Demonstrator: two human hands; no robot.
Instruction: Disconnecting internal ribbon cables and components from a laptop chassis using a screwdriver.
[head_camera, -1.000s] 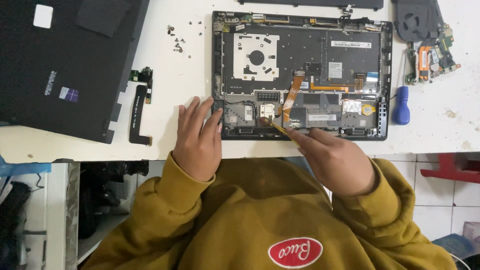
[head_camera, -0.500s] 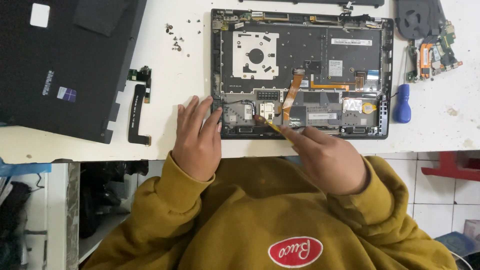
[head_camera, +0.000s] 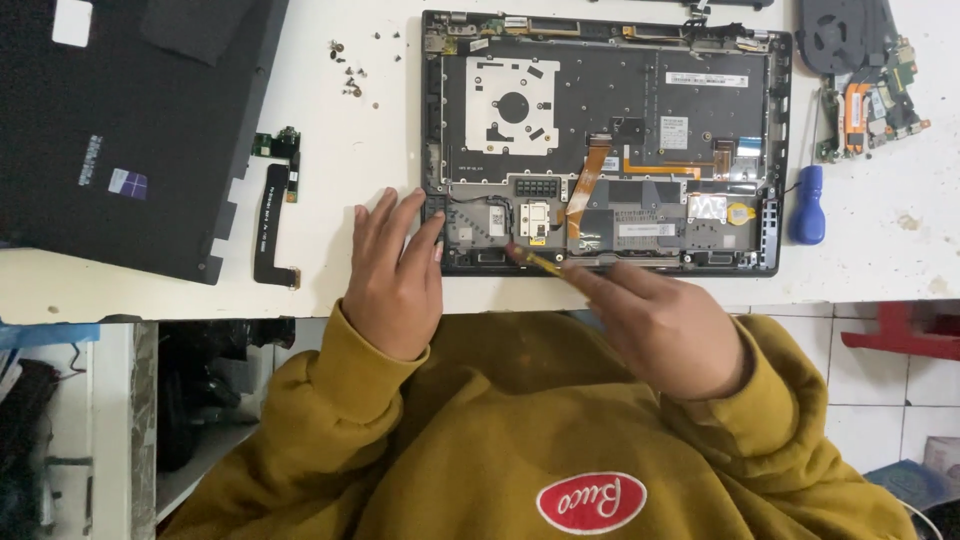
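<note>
An opened laptop base (head_camera: 770, 130) lies on the white table, its inner frame, orange ribbon cables and small boards exposed. My left hand (head_camera: 392, 278) rests flat on the table with its fingertips against the base's lower left corner. My right hand (head_camera: 655, 320) grips a slim yellow-handled tool (head_camera: 535, 260), its tip touching a small board near the base's front edge. Both sleeves are mustard yellow.
A black laptop cover (head_camera: 130, 120) lies at the left. Beside it are a small green board with a black flat cable (head_camera: 272, 210) and several loose screws (head_camera: 350, 70). A blue-handled screwdriver (head_camera: 808, 205) and a fan with circuit boards (head_camera: 860, 60) sit at the right.
My right hand has shifted left along the base's front edge, carrying the tool tip from near the orange cable to the small board. My left hand stayed put.
</note>
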